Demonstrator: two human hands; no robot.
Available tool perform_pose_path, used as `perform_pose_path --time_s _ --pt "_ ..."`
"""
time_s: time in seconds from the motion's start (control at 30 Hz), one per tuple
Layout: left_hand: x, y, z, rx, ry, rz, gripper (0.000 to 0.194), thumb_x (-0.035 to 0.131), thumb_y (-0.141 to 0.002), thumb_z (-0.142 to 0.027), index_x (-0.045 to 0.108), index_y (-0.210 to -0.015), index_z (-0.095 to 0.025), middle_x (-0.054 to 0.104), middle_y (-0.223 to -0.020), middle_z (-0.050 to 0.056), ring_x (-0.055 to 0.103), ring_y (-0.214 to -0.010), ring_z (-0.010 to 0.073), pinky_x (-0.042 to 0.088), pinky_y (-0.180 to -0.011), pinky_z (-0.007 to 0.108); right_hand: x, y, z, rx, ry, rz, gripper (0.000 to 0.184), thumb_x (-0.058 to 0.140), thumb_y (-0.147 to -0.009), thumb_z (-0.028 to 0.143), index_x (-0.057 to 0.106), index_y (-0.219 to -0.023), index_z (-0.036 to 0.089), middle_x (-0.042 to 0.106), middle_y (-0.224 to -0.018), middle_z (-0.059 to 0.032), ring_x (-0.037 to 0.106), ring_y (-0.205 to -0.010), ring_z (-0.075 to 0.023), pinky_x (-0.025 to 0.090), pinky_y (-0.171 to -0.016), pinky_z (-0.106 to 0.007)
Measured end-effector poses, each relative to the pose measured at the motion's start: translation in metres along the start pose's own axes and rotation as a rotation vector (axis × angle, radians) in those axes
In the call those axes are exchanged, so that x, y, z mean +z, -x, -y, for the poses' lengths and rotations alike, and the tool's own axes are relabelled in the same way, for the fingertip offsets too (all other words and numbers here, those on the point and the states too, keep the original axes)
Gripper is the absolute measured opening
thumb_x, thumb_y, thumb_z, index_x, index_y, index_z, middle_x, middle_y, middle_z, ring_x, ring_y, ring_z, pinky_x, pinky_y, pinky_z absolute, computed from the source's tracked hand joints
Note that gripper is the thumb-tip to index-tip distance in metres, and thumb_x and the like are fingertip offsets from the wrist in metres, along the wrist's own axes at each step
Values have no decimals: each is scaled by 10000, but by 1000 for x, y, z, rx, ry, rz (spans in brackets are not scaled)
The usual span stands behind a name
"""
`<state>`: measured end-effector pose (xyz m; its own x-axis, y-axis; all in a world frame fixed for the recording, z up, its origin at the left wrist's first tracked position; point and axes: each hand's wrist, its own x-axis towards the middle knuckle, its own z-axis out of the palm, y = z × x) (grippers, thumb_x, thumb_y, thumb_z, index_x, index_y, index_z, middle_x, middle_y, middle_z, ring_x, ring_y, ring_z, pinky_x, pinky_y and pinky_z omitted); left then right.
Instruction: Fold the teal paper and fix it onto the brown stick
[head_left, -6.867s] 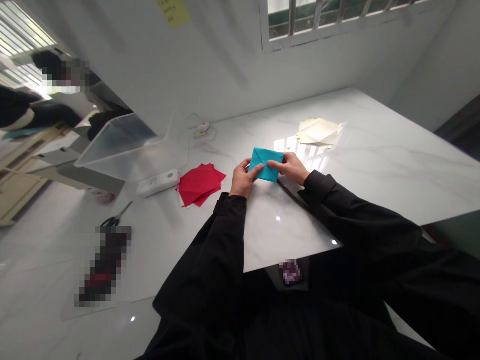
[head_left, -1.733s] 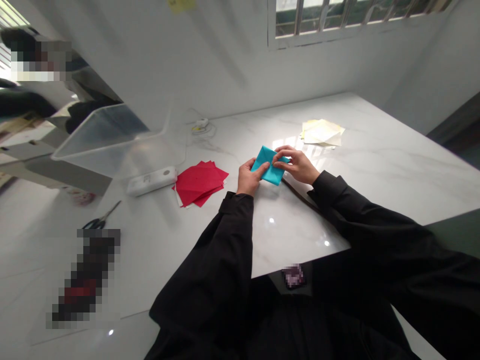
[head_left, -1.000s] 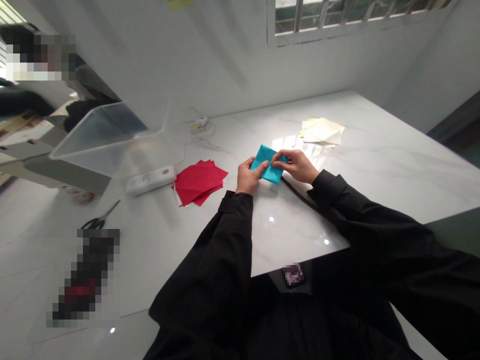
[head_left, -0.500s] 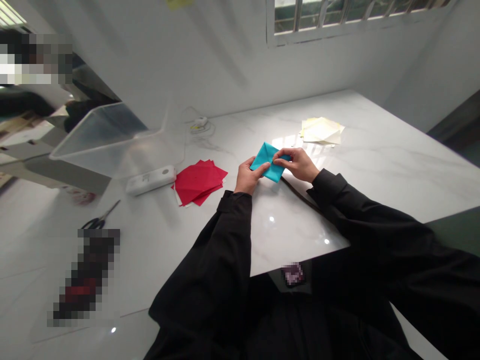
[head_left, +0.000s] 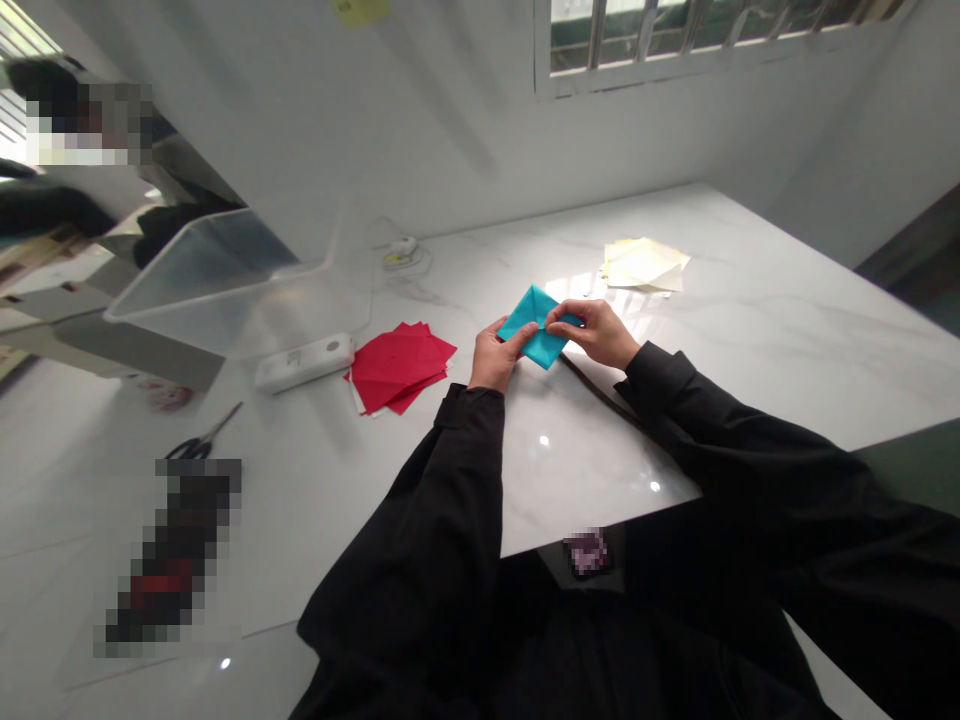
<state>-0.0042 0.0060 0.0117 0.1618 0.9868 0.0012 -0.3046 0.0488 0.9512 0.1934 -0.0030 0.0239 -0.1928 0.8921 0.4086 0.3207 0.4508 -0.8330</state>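
A square of folded blue paper (head_left: 546,350), creased toward its middle, is held up over the table between both hands. My left hand (head_left: 496,356) grips its left side, the thumb lying across the front and the other fingers behind. My right hand (head_left: 600,328) pinches the paper near its centre and right corner with thumb and index finger. The left thumb tip and the right fingertips almost meet at the middle. The fingers behind the sheet are hidden.
Red paper sheets (head_left: 397,365) lie left of my hands, beside a white power strip (head_left: 304,364). Pale yellow sheets (head_left: 645,264) lie at the back right. A clear plastic bin (head_left: 217,290), scissors (head_left: 206,438) and a white cable (head_left: 405,248) are on the left. Another person is at the far left.
The blue paper has tilted very slightly in my hands. Both hands keep the same hold, and the view has shifted a little.
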Motion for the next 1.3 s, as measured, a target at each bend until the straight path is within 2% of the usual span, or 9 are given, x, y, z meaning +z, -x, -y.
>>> perform_pose_path --time_s 0.43,0.7,0.97,1.3 --pt "0 -2 5 76 -87 5 521 984 -581 -483 754 -908 -148 692 -736 -10 592 -635 109 506 -635 246 2 1 -2 -88 103 7 239 740 -937 472 790 -923 239 697 -1018 -75 641 -914 -233 540 -900 -432" --pt "4 1 1 31 -51 2 562 992 -552 -508 738 -907 -154 677 -706 -21 587 -604 106 538 -604 245 1 1 -4 -103 143 16 210 730 -954 434 796 -940 235 695 -1028 -77 644 -906 -229 545 -887 -430" --pt "3 -1 4 45 -50 -2 529 973 -602 -525 755 -919 -161 661 -699 -21 587 -617 115 548 -636 262 0 2 0 -25 128 -5 220 757 -926 463 809 -928 249 704 -1071 -83 651 -978 -252 538 -909 -450" --pt "3 -2 5 74 -55 24 551 974 -599 -554 763 -917 -156 694 -748 -7 593 -646 109 545 -655 249 -2 1 -1 -17 110 6 212 773 -905 436 810 -931 229 695 -1080 -91 648 -977 -251 538 -860 -425"
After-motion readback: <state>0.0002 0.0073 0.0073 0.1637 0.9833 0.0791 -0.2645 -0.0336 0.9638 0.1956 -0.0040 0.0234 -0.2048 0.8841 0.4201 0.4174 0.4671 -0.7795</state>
